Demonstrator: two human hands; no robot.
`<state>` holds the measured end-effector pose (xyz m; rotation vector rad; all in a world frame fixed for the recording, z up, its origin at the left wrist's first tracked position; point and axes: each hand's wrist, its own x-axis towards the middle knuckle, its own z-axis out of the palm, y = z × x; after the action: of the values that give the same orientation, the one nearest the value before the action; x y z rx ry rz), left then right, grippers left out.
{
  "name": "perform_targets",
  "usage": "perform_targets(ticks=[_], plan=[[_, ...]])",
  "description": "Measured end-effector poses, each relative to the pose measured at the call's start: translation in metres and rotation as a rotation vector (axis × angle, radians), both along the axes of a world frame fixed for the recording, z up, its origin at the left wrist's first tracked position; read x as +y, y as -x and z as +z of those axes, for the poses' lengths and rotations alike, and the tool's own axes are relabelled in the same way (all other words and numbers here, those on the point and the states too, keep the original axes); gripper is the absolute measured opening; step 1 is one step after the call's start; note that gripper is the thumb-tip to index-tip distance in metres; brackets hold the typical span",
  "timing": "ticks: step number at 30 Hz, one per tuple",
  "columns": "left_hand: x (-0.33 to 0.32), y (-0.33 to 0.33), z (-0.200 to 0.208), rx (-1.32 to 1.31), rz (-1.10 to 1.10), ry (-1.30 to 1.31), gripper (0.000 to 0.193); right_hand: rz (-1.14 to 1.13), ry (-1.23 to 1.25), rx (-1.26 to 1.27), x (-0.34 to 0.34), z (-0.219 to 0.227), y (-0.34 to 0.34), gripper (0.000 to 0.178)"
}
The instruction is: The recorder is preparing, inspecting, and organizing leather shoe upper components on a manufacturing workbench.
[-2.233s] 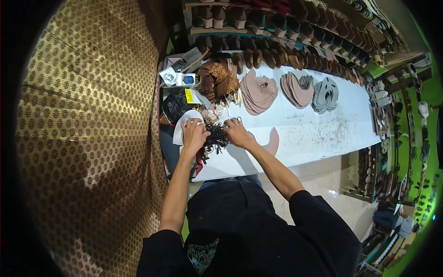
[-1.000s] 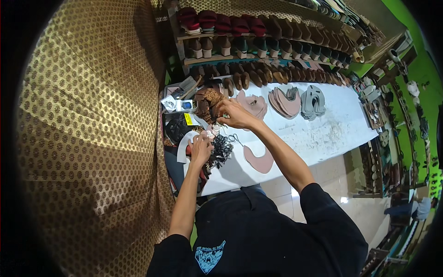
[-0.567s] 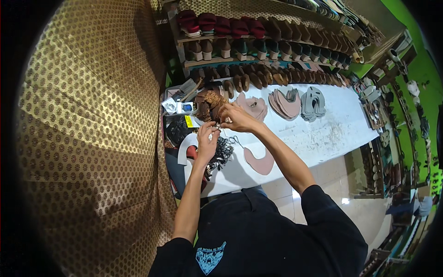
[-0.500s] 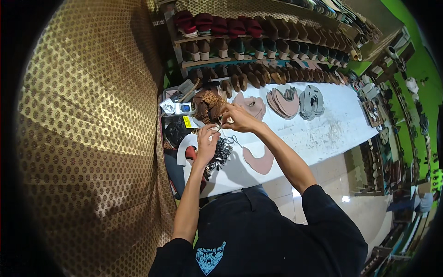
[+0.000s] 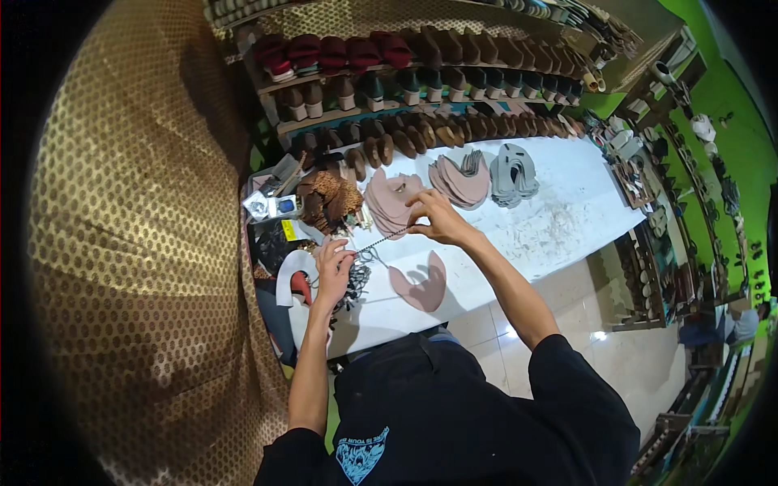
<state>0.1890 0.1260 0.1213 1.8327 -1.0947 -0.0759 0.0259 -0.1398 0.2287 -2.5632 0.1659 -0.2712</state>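
A thin dark beaded strip [image 5: 381, 240] is stretched between my two hands, just above the white table [image 5: 486, 259]. My left hand [image 5: 331, 271] pinches its left end and my right hand [image 5: 438, 219] its right end, with fingertips closed. Below the strip lies a pink crescent-shaped piece [image 5: 425, 285]. A bundle of shiny black strips [image 5: 354, 287] rests beside my left hand, partly hidden by it. Scissors [image 5: 369, 254] lie just under the strip. Beyond my hands sits a stack of pink curved pieces [image 5: 389, 198], partly covered by my right hand.
Leopard-print and brown straps [image 5: 332, 201] are heaped at the table's left. Further right are another pink stack [image 5: 460, 180] and a grey stack [image 5: 514, 174]. Racks of shoes [image 5: 429, 85] stand behind the table. A patterned gold curtain [image 5: 154, 202] hangs on the left.
My hands have moved apart, the right one rightward, and the beaded strip now shows stretched between them. The view has shifted, so the table things appear further left.
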Motion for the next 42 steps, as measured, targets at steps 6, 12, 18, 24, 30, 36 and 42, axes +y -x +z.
perform_targets(ticks=[6, 12, 18, 24, 30, 36, 42], plan=[[-0.034, 0.025, 0.011, -0.084, 0.028, -0.133, 0.010, 0.019, 0.024, -0.056, -0.037, -0.010, 0.044, 0.015], [-0.076, 0.063, 0.023, -0.219, 0.135, -0.221, 0.011, 0.068, 0.132, -0.103, -0.077, -0.026, 0.086, 0.012], [-0.102, 0.097, 0.030, -0.305, 0.151, -0.314, 0.012, 0.075, 0.148, -0.125, -0.104, -0.059, 0.127, 0.012], [-0.134, 0.147, 0.005, -0.324, 0.028, -0.459, 0.012, 0.009, 0.277, 0.134, -0.128, -0.151, 0.175, 0.033], [-0.136, 0.184, -0.036, -0.295, -0.053, -0.621, 0.010, 0.083, 0.024, 0.028, -0.077, -0.175, 0.175, 0.038], [-0.121, 0.198, -0.034, -0.280, -0.017, -0.496, 0.008, 0.177, -0.184, -0.020, -0.021, -0.168, 0.139, 0.029], [-0.103, 0.195, -0.026, -0.276, 0.057, -0.556, 0.019, 0.236, -0.185, -0.103, -0.010, -0.180, 0.123, 0.017]])
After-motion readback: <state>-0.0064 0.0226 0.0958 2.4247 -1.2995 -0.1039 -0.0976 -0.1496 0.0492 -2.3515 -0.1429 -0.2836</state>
